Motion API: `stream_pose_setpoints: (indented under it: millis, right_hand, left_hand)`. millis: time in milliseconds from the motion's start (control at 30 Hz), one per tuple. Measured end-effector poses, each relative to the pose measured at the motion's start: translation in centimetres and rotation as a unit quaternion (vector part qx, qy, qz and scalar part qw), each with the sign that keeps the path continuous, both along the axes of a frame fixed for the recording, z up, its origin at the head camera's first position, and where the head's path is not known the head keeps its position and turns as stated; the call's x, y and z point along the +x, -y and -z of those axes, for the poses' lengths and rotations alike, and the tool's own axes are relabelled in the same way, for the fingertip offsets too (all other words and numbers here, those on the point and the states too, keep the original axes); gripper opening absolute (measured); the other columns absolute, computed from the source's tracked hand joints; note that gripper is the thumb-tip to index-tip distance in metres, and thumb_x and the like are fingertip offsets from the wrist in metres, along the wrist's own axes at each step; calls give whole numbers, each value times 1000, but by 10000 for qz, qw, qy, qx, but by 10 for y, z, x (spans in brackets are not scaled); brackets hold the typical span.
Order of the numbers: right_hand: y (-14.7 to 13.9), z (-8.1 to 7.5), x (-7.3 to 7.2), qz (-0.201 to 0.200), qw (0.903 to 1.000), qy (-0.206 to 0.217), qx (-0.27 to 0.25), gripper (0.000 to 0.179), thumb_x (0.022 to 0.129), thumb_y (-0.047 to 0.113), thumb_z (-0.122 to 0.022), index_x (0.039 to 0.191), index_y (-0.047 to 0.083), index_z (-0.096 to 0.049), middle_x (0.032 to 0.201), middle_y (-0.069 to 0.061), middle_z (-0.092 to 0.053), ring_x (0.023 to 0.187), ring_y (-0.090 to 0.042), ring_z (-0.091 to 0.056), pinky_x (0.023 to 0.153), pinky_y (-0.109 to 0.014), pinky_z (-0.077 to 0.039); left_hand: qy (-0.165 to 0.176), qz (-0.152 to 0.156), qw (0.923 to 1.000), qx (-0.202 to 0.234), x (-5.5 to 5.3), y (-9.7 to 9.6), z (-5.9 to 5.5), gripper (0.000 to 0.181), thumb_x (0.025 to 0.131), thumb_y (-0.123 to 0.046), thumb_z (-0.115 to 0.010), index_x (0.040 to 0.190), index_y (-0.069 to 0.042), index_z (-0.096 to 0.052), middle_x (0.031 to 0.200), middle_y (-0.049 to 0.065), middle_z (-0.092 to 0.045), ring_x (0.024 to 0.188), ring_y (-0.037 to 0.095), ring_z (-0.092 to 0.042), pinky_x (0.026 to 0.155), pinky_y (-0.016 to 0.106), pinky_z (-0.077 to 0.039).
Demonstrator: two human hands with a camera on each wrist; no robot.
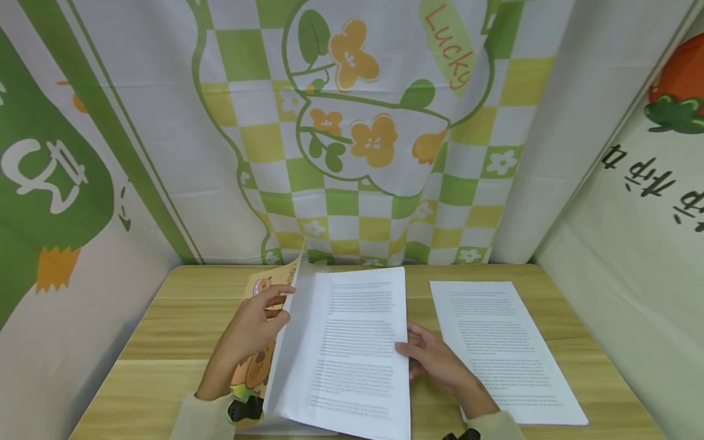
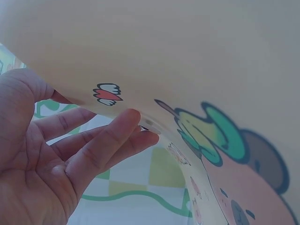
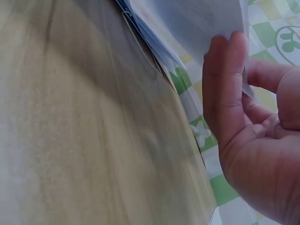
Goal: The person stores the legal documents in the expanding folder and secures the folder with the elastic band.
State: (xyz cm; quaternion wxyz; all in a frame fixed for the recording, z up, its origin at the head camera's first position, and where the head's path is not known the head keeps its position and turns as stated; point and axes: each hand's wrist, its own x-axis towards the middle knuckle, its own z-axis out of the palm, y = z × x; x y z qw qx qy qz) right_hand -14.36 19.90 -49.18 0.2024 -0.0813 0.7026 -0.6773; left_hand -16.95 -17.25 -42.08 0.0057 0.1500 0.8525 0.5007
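A tan folder [image 1: 255,360] with cartoon animals on its cover lies at the table's left-centre, its cover raised. My left hand [image 1: 255,321] holds the cover's edge between thumb and fingers. In the left wrist view, the cover [image 2: 117,51] bends over that left hand [image 2: 79,150]. My right hand [image 1: 440,360] pinches the right edge of a printed sheet [image 1: 360,342] that lies over the open folder. The right wrist view shows the right hand [image 3: 234,103], thumb on one side of the paper [image 3: 197,23] and fingers on the other.
To the right, another printed sheet [image 1: 495,348] lies flat on the wooden table [image 1: 165,330], partly behind my right forearm. Patterned curtains [image 1: 363,201] hang along the table's back edge, with cloth walls on both sides.
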Motion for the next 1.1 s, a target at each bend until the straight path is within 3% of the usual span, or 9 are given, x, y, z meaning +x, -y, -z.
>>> stream_pose_setpoints:
  millis: [233,467,867,1100]
  right_hand:
    - [7,-3,-5,186,9997,74,165,60,105,21,-59,154,-7,-37,120,-19,-66,91,-29,-68,57,-29,-57]
    - [7,-4,-9,403,9989,151,174,61,100,7,-53,155,-9,-33,125,-22,-61,94,-29,-67,57,-32,-58]
    - [9,-1,-17,467,9989,19,31,62,99,5,-63,152,-11,-35,116,-20,-64,94,-26,-69,75,-38,-61]
    - [15,3,-20,595,9982,77,-53,61,98,6,-67,150,-9,-39,115,-19,-63,90,-23,-67,76,-37,-61]
  left_hand:
    - [22,-85,9999,-105,0,0,0,41,98,-3,-59,138,-12,-62,142,18,-58,117,44,-64,90,49,-58]
    - [-47,-98,9998,-136,0,0,0,41,98,-2,-59,137,-12,-63,140,18,-59,117,45,-64,90,49,-58]
    - [-44,-113,9997,-188,0,-1,0,40,97,-3,-59,136,-13,-63,140,19,-59,116,46,-64,88,48,-58]
    - [-66,-84,9998,-177,0,0,0,40,98,-3,-59,137,-12,-63,141,19,-59,117,46,-64,90,48,-58]
